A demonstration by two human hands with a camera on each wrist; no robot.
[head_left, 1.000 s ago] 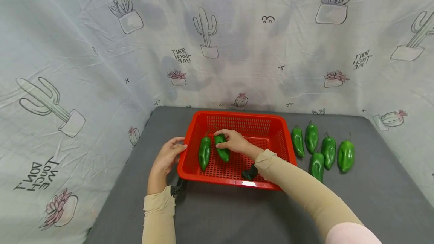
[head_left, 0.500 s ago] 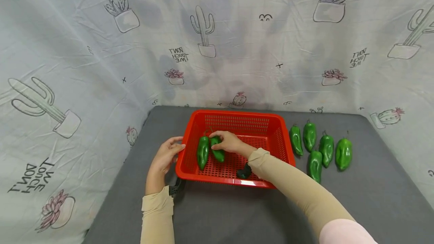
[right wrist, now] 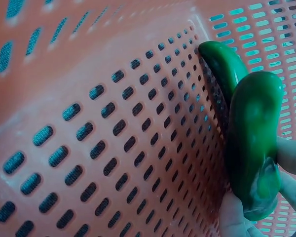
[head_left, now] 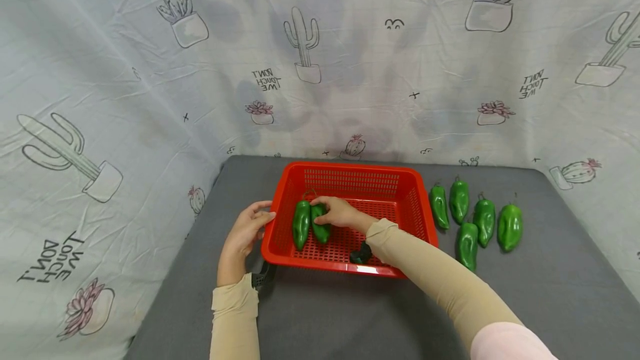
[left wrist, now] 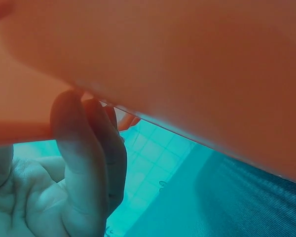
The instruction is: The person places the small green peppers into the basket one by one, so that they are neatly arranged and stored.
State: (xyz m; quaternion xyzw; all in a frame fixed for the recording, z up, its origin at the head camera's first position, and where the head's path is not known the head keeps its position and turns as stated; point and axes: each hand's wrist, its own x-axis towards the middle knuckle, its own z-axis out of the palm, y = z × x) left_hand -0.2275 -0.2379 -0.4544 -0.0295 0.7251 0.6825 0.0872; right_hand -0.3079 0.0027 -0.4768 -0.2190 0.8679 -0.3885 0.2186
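Observation:
A red plastic basket (head_left: 360, 269) with slotted walls sits on the grey table. My left hand (head_left: 248, 228) grips its left rim, thumb over the edge and fingers (left wrist: 79, 148) against the outer side in the left wrist view. Inside the basket, my right hand (head_left: 341, 213) holds a green pepper (head_left: 321, 231) between thumb and fingers (right wrist: 230, 217). This pepper (right wrist: 256, 133) stands close beside a second green pepper (head_left: 301, 225), which lies lengthwise near the left wall. In the right wrist view the held pepper partly covers the second pepper (right wrist: 223, 61).
Several more green peppers (head_left: 484, 223) lie on the table (head_left: 350, 315) right of the basket. A dark wrist camera (head_left: 361, 253) under my right wrist hangs over the basket floor. A patterned cloth (head_left: 350, 99) walls off the table's back and sides.
My right hand has brought the held pepper leftward and slightly nearer, up beside the pepper at the left wall. My left hand stays on the rim.

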